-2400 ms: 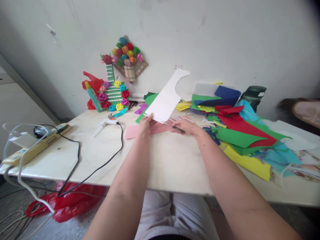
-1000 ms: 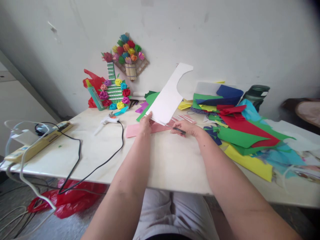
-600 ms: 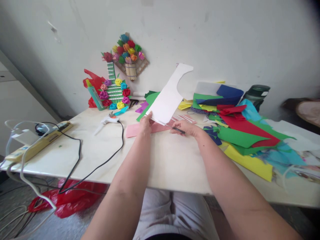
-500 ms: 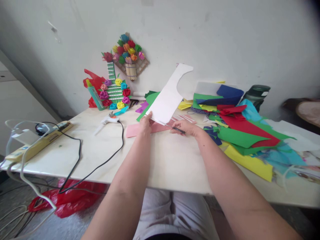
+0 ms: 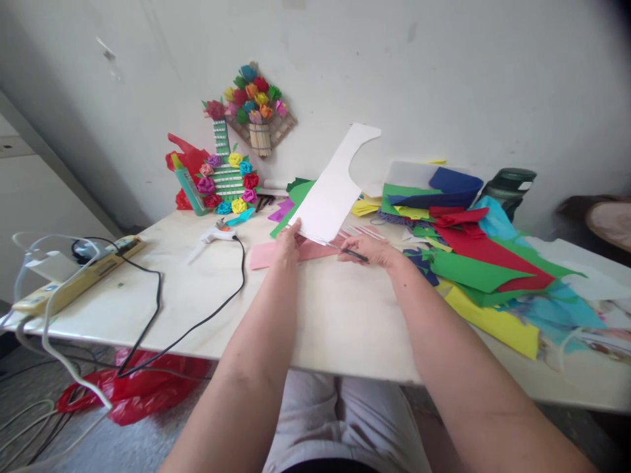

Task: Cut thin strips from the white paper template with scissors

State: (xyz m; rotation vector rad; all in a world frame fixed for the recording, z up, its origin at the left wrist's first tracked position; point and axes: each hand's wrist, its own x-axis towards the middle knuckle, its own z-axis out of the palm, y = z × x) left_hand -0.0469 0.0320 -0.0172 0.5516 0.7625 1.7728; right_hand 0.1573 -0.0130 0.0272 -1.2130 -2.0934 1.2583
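Observation:
My left hand (image 5: 288, 242) grips the lower left corner of a white paper cutout (image 5: 329, 194), which is held tilted above the table and has a curved notch on its right side. In my right hand (image 5: 367, 249) is a pair of scissors (image 5: 353, 254) with dark handles. Their blades lie along the cutout's lower edge; whether they are apart I cannot tell. Under the hands a strip of pink paper (image 5: 266, 256) rests on the table. Green paper (image 5: 300, 192) shows partly behind the cutout.
A white glue gun (image 5: 211, 236) with a black cord lies left, near a yellow power strip (image 5: 79, 276). A green glue bottle (image 5: 191, 190) and paper-flower crafts (image 5: 229, 171) stand at the wall. Coloured paper (image 5: 473, 243) and a dark bottle (image 5: 510, 187) fill the right side.
The view has shifted very slightly. Both hands keep their hold, and the scissors stay at the cutout's lower edge with hardly any movement.

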